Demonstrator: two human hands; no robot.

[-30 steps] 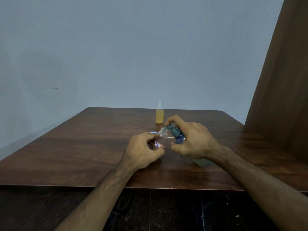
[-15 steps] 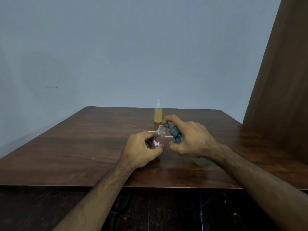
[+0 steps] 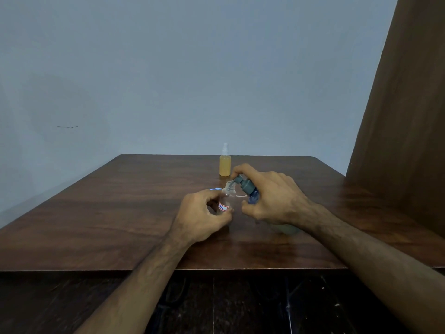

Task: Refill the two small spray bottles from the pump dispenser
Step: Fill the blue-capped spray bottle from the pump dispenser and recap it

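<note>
A dark wooden counter (image 3: 120,213) fronts a grey-blue wall (image 3: 192,68); at centre frame the left hand (image 3: 202,218) grips an uncapped clear bottle (image 3: 227,195), the right hand (image 3: 277,201) grips the tilted pump dispenser (image 3: 248,189), and an amber spray bottle (image 3: 225,165) stands behind.

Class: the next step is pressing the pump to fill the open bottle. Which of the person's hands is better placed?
Right. The right hand grips the pump dispenser, forefinger over its head; the left hand holds the open bottle under the spout.
</note>
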